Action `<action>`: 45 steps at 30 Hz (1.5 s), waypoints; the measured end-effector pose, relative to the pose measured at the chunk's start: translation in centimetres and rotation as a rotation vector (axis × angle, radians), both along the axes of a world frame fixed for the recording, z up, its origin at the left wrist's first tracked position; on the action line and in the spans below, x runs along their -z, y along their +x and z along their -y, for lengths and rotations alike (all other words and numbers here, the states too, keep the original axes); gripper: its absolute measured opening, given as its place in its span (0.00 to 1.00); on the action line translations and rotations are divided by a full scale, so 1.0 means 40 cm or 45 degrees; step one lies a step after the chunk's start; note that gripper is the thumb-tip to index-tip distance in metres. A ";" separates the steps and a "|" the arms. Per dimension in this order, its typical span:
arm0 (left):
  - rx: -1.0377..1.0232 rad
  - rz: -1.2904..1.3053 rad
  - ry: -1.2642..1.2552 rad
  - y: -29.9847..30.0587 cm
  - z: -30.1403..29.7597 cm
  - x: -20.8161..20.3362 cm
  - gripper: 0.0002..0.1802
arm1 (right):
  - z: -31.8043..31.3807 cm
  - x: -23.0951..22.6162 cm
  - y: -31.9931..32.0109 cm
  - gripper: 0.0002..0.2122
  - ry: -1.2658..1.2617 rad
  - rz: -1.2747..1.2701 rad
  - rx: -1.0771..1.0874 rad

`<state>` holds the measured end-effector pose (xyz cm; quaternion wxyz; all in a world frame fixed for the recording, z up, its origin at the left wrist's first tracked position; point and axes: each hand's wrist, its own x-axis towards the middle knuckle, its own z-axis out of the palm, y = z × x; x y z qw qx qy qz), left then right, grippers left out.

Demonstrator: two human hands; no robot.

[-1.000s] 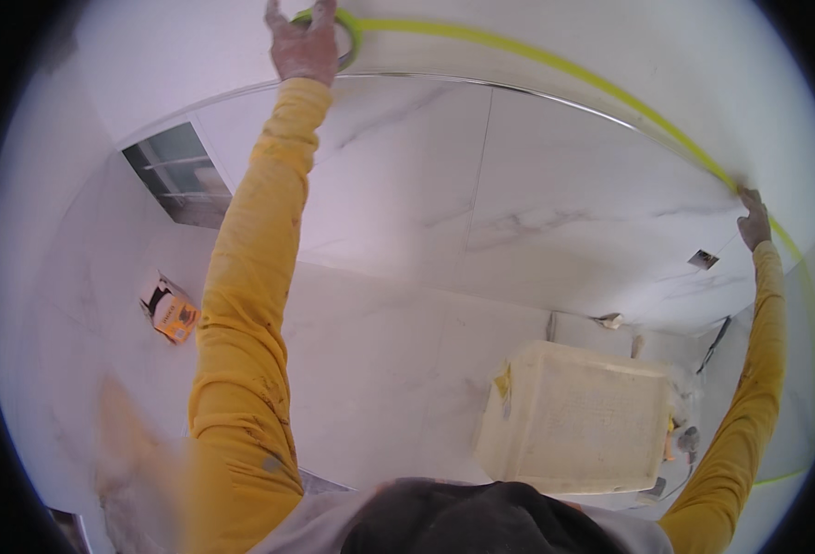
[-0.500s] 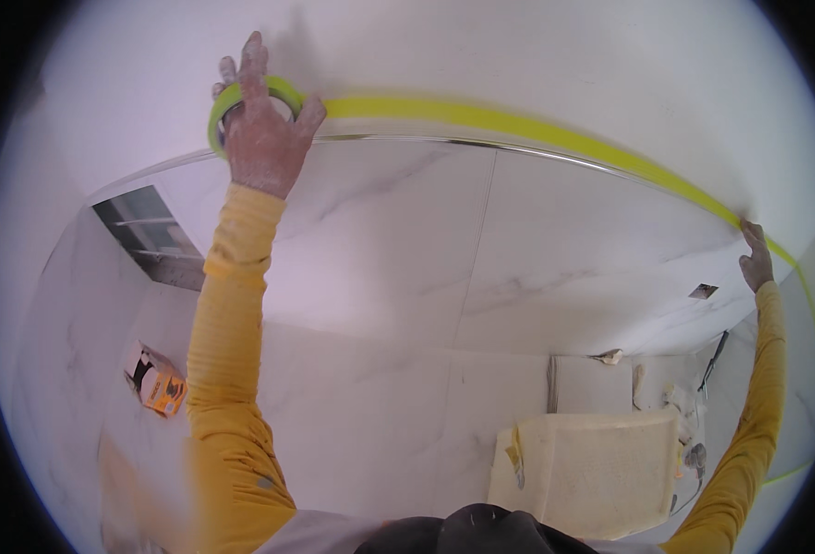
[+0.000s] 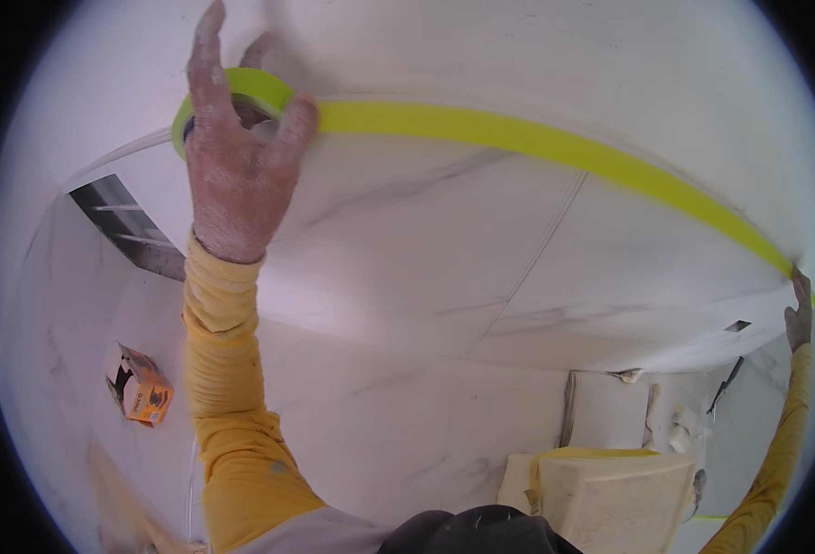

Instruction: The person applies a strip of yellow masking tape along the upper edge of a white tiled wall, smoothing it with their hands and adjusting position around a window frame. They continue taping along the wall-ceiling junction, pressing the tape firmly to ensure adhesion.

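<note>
My left hand point(image 3: 241, 189) grips a roll of yellow-green masking tape point(image 3: 264, 85) high on the wall, its thumb at the spot where the tape leaves the roll. Two of its fingers stretch up past the roll. From there a taut strip of tape point(image 3: 481, 126) runs right along the top edge of the marbled wall tiles point(image 3: 407, 240). At the far right my right hand point(image 3: 799, 319) touches the strip with outstretched fingertips near the corner. Beyond that hand, more tape continues round the corner.
A recessed opening point(image 3: 130, 222) with shelf-like bars lies left of my arm, above an open orange-and-white box point(image 3: 149, 399). Below right are a cream-coloured plastic tub or cover point(image 3: 624, 503) and stacked white panels point(image 3: 610, 411). A small square cut-out point(image 3: 738, 326) sits in the tiles.
The strip has dropped toward the tile edge and covers the metal trim seen before. My left hand appears larger and slightly farther left; my right hand has shifted right and down.
</note>
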<state>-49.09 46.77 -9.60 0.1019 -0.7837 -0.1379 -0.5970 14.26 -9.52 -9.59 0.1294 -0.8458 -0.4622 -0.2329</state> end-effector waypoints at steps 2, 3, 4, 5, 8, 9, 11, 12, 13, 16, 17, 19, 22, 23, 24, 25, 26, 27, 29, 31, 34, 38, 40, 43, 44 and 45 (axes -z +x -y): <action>-0.008 0.067 -0.178 0.007 0.016 0.013 0.45 | 0.012 0.006 0.007 0.42 -0.012 0.014 -0.004; 0.037 0.081 -0.249 0.008 0.018 0.009 0.46 | 0.018 -0.003 0.009 0.42 -0.013 0.032 -0.006; 0.081 0.094 -0.319 0.007 0.019 0.006 0.47 | 0.019 -0.006 0.013 0.42 -0.003 0.012 0.000; 0.124 0.099 -0.384 0.005 0.017 0.000 0.48 | 0.012 0.001 0.007 0.42 0.013 -0.016 0.005; 0.171 0.057 -0.287 -0.006 -0.003 0.004 0.47 | -0.009 0.003 0.001 0.43 0.039 -0.064 0.035; 0.239 0.071 -0.349 -0.007 0.000 0.001 0.47 | -0.012 0.004 0.001 0.43 0.045 -0.073 0.050; 0.195 0.061 -0.314 0.001 0.006 -0.007 0.46 | 0.006 -0.004 0.012 0.43 0.040 -0.047 0.007; 0.170 0.053 -0.303 0.002 0.007 -0.006 0.46 | 0.012 -0.004 0.023 0.43 0.031 -0.038 -0.016; 0.164 0.052 -0.308 0.001 0.006 -0.005 0.46 | 0.019 -0.003 0.033 0.43 0.027 -0.021 -0.010; 0.155 0.056 -0.302 -0.001 0.000 0.002 0.47 | 0.027 0.007 0.047 0.42 0.019 0.016 0.001; 0.160 0.070 -0.282 0.000 -0.003 0.005 0.46 | 0.025 0.011 0.046 0.42 0.022 0.029 0.000; 0.161 0.083 -0.247 0.002 -0.002 0.004 0.46 | 0.019 0.010 0.046 0.42 0.028 0.021 0.021; 0.135 0.090 -0.202 0.005 0.006 0.000 0.45 | 0.007 0.008 0.039 0.42 0.025 -0.014 0.047; 0.128 0.106 -0.188 0.010 0.002 0.004 0.45 | 0.015 0.001 0.041 0.42 0.016 -0.003 0.039; 0.127 0.097 -0.196 0.012 0.001 0.004 0.44 | 0.022 -0.005 0.042 0.42 0.007 0.009 0.033; 0.128 0.090 -0.204 0.013 0.000 0.005 0.43 | 0.031 -0.010 0.041 0.42 0.007 0.004 0.044; 0.123 0.050 -0.232 0.010 0.006 0.000 0.41 | 0.021 -0.007 0.034 0.42 0.008 -0.010 0.045; 0.119 0.011 -0.261 0.008 0.010 -0.002 0.39 | 0.010 -0.004 0.028 0.42 0.010 -0.024 0.047; 0.086 0.005 -0.263 0.008 0.013 -0.003 0.39 | -0.001 -0.006 0.020 0.43 0.002 -0.047 0.066; 0.059 -0.001 -0.249 0.008 0.012 -0.004 0.39 | -0.002 -0.009 0.017 0.43 0.002 -0.062 0.079; 0.043 0.016 -0.205 0.009 0.002 0.004 0.41 | 0.003 -0.010 0.027 0.43 0.002 -0.060 0.075; 0.085 0.054 -0.192 0.011 -0.004 0.009 0.43 | 0.024 -0.006 0.049 0.42 -0.007 0.009 0.057; 0.100 0.052 -0.202 0.011 -0.004 0.009 0.43 | 0.034 -0.005 0.056 0.42 -0.010 0.027 0.060; 0.082 0.053 -0.193 0.012 -0.001 0.007 0.43 | 0.018 -0.001 0.052 0.42 -0.011 -0.013 0.065; 0.065 0.056 -0.189 0.013 0.000 0.007 0.42 | 0.015 -0.002 0.049 0.42 -0.005 -0.036 0.071; 0.049 0.059 -0.186 0.014 0.001 0.007 0.42 | 0.011 -0.002 0.046 0.42 0.000 -0.058 0.077</action>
